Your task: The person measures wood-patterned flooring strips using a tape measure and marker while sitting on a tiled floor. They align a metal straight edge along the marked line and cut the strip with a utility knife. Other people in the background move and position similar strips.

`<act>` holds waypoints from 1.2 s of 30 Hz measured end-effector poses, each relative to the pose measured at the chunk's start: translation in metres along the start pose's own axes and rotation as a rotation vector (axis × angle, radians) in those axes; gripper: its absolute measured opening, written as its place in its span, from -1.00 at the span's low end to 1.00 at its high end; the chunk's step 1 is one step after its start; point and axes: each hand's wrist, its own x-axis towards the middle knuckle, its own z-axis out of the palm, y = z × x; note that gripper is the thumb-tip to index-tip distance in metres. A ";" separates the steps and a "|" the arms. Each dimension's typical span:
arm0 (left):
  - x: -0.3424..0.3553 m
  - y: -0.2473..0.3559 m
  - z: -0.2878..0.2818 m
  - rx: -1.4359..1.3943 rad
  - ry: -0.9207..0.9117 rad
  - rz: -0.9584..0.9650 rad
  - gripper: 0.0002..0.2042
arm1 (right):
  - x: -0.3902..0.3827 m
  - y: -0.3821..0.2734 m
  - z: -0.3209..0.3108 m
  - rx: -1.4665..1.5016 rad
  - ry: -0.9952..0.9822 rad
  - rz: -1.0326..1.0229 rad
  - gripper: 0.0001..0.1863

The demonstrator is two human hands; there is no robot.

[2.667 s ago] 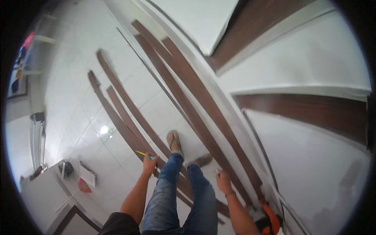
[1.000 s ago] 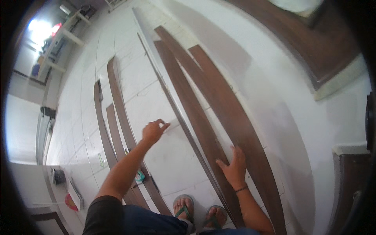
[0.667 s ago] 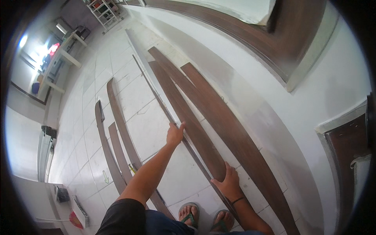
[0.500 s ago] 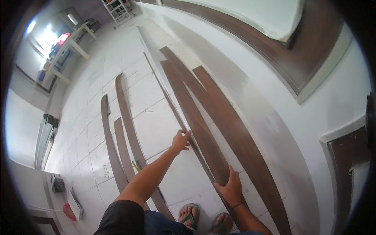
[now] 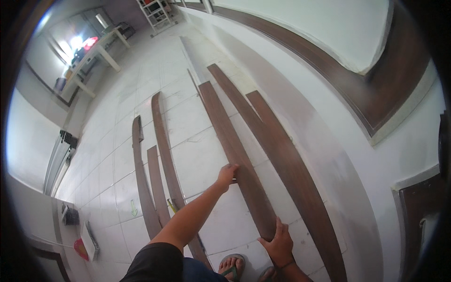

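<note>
A long dark brown wooden plank [image 5: 216, 120] runs away from me along the white tiled floor. My left hand [image 5: 228, 174] is closed on its left edge around mid-length. Nearer my feet, my right hand [image 5: 277, 242] grips the same plank, thumb at the left edge and fingers at the right. A thin silvery strip [image 5: 188, 51] shows beyond the plank's far end. More brown planks [image 5: 296, 174] lie just to the right. Three narrower planks [image 5: 161, 136] lie to the left, with a yellow tape measure blade [image 5: 172, 207] among them, partly hidden by my left arm.
A white wall [image 5: 357, 174] with brown-framed openings [image 5: 399, 89] borders the right. A long white table [image 5: 103, 51] with items stands at the back left, a white rack [image 5: 152, 16] at the far end. Metal profiles [image 5: 61, 155] and a white object [image 5: 88, 239] lie at the left. My sandalled feet [image 5: 232, 265] are below.
The tape measure left my left hand earlier. Both hands came down onto the plank, which has since shifted left over the thin strip beside it, my left hand now closed on its edge.
</note>
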 end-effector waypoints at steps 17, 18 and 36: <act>-0.031 0.025 0.010 1.239 0.053 0.621 -0.09 | -0.221 0.111 -0.016 1.186 -0.373 0.696 -0.78; -0.046 0.029 0.021 1.334 -0.099 0.757 -0.13 | -0.249 0.110 -0.015 1.159 -0.338 0.770 -0.78; 0.041 0.022 0.027 1.915 -0.761 1.224 -0.16 | -0.537 0.003 0.133 1.098 0.411 1.175 -0.75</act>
